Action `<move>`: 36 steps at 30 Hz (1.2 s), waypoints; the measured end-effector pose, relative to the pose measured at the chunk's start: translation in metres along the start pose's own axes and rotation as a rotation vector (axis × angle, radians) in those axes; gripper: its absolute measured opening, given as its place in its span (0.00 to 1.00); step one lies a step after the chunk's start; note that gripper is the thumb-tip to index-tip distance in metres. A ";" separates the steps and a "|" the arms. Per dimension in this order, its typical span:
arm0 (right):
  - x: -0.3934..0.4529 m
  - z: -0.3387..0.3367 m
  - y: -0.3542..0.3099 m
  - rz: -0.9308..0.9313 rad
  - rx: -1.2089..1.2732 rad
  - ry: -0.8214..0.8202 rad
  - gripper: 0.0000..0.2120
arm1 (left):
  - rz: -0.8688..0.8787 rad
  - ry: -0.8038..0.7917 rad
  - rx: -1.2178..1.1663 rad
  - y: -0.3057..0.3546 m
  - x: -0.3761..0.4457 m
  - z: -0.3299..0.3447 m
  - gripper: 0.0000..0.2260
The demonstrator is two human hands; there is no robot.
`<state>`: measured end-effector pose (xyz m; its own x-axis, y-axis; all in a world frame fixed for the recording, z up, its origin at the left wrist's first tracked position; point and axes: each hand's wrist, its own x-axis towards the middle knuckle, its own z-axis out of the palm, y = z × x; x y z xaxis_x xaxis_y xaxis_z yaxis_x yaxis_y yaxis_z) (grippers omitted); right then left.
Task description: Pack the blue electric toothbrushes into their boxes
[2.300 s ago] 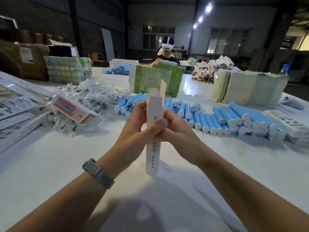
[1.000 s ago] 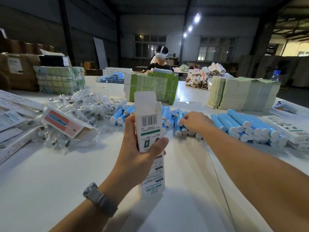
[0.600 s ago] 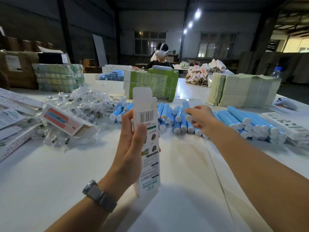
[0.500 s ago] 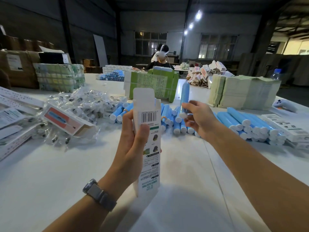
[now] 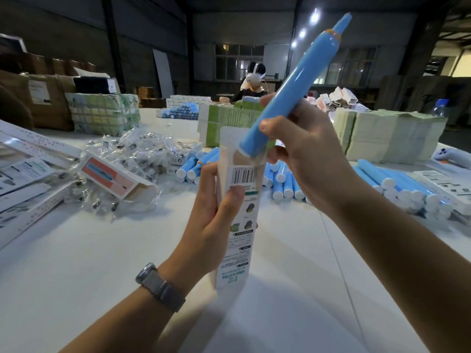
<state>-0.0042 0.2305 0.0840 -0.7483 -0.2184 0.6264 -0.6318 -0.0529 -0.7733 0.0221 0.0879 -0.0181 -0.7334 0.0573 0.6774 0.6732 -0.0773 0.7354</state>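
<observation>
A wide white table (image 5: 76, 263) carries everything. Taking the tall, narrow white printed cardboard box (image 5: 238, 220) as the landmark: it stands upright near the table's middle, top flap open, barcode facing the camera. Behind it and to its right lies a long row of blue cylindrical electric toothbrush handles with white end caps (image 5: 397, 184), lying on the tabletop. Further back on the right sits a stack of pale green flat cartons (image 5: 390, 136). To the box's left is a heap of small clear plastic bags (image 5: 132, 159), with a pink-and-white printed box (image 5: 112, 175) lying on its side against the heap. The right hand (image 5: 305, 154) grasps a single blue electric toothbrush (image 5: 293, 85), tilted, its white-capped lower end at the box's open mouth. The left hand (image 5: 216, 225) grips the box, thumb across its front below the barcode. A grey wristwatch (image 5: 159, 286) sits on the left wrist.
</observation>
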 end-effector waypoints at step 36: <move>-0.012 0.014 0.032 -0.147 -0.292 0.051 0.02 | 0.063 0.067 0.106 -0.002 0.005 -0.008 0.06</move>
<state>-0.0130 0.2181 0.0505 -0.6494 -0.1800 0.7388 -0.7595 0.2029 -0.6181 0.0160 0.0807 -0.0166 -0.6920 -0.0109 0.7219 0.7214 0.0274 0.6920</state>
